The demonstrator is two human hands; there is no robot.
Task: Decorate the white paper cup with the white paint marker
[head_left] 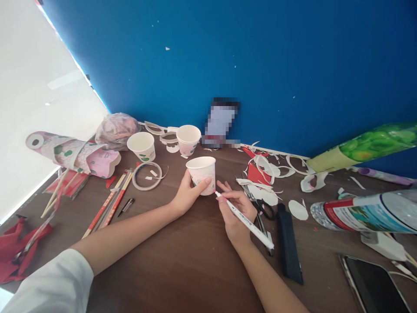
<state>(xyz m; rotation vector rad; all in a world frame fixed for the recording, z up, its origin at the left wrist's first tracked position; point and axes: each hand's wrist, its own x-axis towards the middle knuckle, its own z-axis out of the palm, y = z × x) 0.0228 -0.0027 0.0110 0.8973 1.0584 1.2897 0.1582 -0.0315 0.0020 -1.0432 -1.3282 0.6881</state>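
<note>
A white paper cup with a pink and green print (198, 170) stands upright on the dark table, mouth up. My left hand (189, 194) is closed around its left side, thumb across the front. In my right hand (237, 213) is a white marker pen (249, 226), gripped like a pencil. Its pinkish tip meets or nearly meets the lower right of the cup; I cannot tell which. Behind stand another printed paper cup (188, 138) and, to the left, a third one (142, 147). Scissors (264, 209) lie just right of my right hand.
A blue panel (202, 52) rises behind the table. Paper scraps (260, 193), a dark pouch (289, 243), a plastic bottle (365, 213) and a phone (374, 282) lie on the right. To the left are a tape ring (147, 188), chopsticks (107, 206) and a rolled paper-cup construction (74, 154).
</note>
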